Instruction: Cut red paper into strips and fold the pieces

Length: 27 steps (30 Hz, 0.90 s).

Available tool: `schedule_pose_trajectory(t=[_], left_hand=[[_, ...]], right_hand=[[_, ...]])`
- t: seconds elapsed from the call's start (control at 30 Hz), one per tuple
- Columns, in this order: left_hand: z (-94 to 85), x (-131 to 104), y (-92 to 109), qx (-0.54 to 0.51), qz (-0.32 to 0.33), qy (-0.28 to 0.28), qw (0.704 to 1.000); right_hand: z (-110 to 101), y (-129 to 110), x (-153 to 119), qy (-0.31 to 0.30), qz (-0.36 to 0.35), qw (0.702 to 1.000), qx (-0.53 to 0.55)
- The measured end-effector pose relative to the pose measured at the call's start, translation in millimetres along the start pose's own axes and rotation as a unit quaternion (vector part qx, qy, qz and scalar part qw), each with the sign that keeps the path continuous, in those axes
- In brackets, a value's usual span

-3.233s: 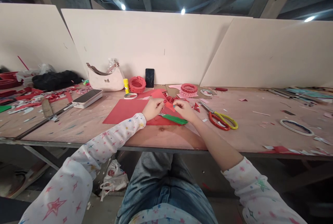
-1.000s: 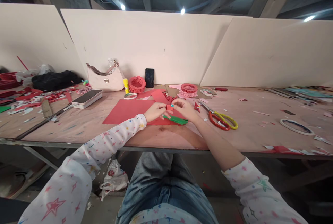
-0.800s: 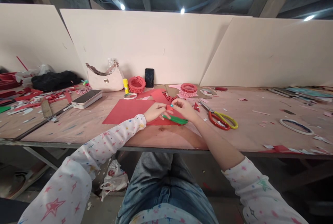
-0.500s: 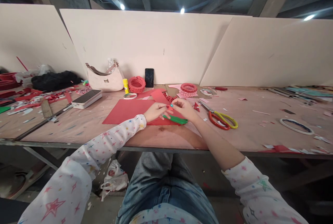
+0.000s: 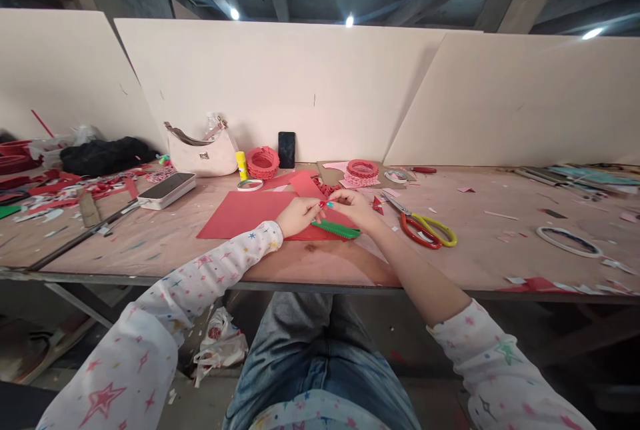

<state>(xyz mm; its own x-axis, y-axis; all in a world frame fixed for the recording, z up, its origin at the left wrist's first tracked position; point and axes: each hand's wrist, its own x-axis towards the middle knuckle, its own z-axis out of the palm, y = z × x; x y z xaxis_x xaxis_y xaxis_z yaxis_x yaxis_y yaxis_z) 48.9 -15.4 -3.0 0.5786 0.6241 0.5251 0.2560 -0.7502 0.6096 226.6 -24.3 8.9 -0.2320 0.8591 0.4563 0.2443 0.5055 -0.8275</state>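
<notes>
My left hand (image 5: 299, 217) and my right hand (image 5: 354, 208) meet fingertip to fingertip above red paper (image 5: 245, 215). Both pinch at one spot; a bit of red shows there, too small to tell whether it is paper or a painted nail. Just below the fingers, a green comb-like strip (image 5: 340, 229) with teeth along one edge lies across the paper. To the right of my right wrist rest scissors (image 5: 425, 230) with red and yellow handles, blades partly apart. Small folded red pieces (image 5: 377, 205) sit close behind that wrist.
Behind the hands stand stacked red rings (image 5: 263, 162), a pink-and-red ring stack (image 5: 362, 173), a yellow glue stick (image 5: 242, 165) and an upright phone (image 5: 287, 150). A handbag (image 5: 203, 152) and white boxy device (image 5: 167, 190) are at left. A tape roll (image 5: 569, 242) lies right.
My left hand's fingers have curled inward from a more stretched pose and drawn off the green strip. My right hand keeps nearly the same place.
</notes>
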Motion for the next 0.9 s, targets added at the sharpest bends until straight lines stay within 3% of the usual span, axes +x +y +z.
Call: schedule_pose_trajectory(t=[0.27, 0.47, 0.73, 0.9], left_hand=[[-0.8, -0.1, 1.9, 0.042, 0.011, 0.005, 0.999], [0.7, -0.1, 1.9, 0.016, 0.012, 0.014, 1.0], [10.4, 0.6, -3.0, -0.105, -0.091, 0.028, 0.99], [10.8, 0.7, -3.7, -0.12, -0.101, 0.035, 0.987]], right_hand=[[-1.2, 2.9, 0.9, 0.008, 0.01, 0.999, 0.044], [-0.3, 5.0, 1.1, 0.015, 0.009, 0.999, 0.044], [5.4, 7.6, 1.5, 0.008, -0.026, 0.999, 0.018], [4.7, 7.6, 2.1, 0.01, -0.033, 0.999, 0.02]])
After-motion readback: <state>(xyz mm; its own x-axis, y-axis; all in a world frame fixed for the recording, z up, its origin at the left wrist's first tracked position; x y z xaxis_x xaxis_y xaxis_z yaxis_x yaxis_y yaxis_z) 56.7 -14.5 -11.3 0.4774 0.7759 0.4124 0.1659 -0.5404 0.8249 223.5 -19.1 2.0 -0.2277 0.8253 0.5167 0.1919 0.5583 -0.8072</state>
